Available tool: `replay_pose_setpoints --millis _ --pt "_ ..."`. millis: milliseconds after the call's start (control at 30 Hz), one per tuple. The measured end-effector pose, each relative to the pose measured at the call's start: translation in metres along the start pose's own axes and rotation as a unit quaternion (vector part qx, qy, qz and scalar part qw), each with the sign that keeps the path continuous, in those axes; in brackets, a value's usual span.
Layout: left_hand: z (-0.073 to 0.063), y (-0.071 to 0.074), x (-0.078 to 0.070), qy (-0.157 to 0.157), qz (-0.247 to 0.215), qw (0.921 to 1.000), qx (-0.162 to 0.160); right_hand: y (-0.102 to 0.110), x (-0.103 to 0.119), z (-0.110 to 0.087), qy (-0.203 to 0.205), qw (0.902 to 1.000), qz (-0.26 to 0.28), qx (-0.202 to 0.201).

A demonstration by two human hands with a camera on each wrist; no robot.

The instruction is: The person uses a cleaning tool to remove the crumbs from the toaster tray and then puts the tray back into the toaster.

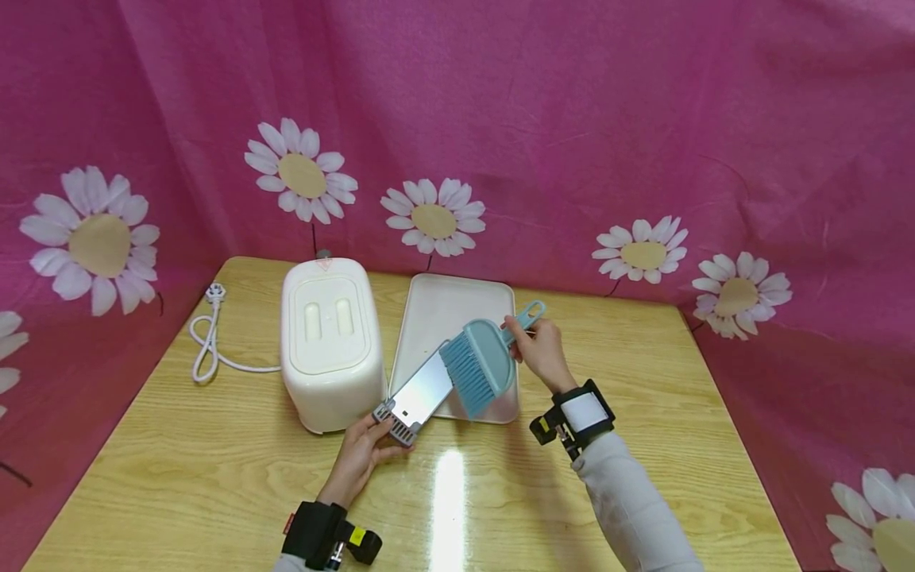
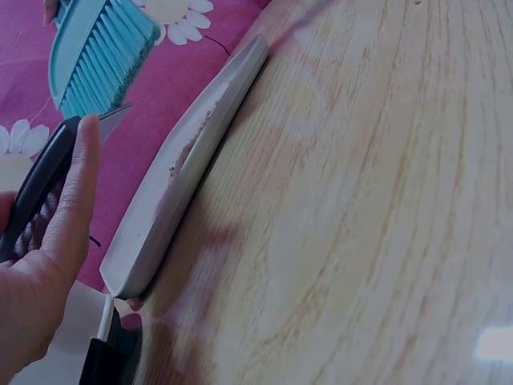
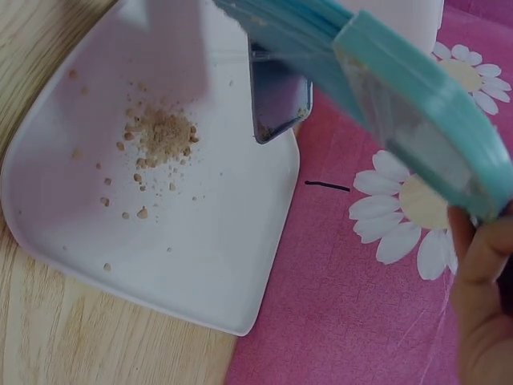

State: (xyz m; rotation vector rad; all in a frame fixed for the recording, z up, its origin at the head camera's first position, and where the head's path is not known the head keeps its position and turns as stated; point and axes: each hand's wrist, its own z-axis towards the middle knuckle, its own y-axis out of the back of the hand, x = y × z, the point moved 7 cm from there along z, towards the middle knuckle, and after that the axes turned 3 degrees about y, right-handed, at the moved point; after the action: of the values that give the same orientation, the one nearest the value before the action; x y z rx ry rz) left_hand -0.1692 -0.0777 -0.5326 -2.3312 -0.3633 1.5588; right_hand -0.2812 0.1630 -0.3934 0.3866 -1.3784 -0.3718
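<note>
My left hand (image 1: 363, 451) holds a crumb tray (image 1: 422, 391), a shiny metal plate with a grey slotted end, by that slotted end. Tilted above the white tray (image 1: 457, 298), the plate reaches toward the back right. In my right hand (image 1: 541, 349) is a small light-blue brush (image 1: 480, 367), gripped by its handle. Its bristles overlap the plate's far end in the head view; whether they touch it I cannot tell. The right wrist view shows a pile of brown crumbs (image 3: 164, 132) on the white tray, with loose bits scattered around.
A white toaster (image 1: 332, 342) with a covered top stands left of the white tray, close to its edge. Its white cord (image 1: 209, 345) and plug lie on the wooden table (image 1: 629, 381) farther left. A pink flowered cloth (image 1: 543, 143) hangs behind and at both sides.
</note>
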Motion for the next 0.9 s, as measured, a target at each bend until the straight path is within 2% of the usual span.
replay_pose_setpoints --millis 267,533,733,900 --pt "-0.001 -0.001 0.0 -0.001 0.003 1.0 0.004 0.008 -0.001 -0.001 -0.009 0.9986 0.011 -0.051" --pt "-0.002 -0.001 -0.002 -0.004 -0.004 1.0 0.006 0.009 -0.008 0.0 -0.038 0.9961 0.038 -0.07" --pt "-0.002 -0.002 -0.003 -0.013 -0.002 0.9998 0.013 0.01 -0.01 0.0 -0.04 0.9948 0.044 -0.082" --pt "-0.002 -0.001 -0.003 -0.007 0.0 1.0 0.002 0.012 -0.011 0.0 -0.042 0.9934 0.055 -0.092"
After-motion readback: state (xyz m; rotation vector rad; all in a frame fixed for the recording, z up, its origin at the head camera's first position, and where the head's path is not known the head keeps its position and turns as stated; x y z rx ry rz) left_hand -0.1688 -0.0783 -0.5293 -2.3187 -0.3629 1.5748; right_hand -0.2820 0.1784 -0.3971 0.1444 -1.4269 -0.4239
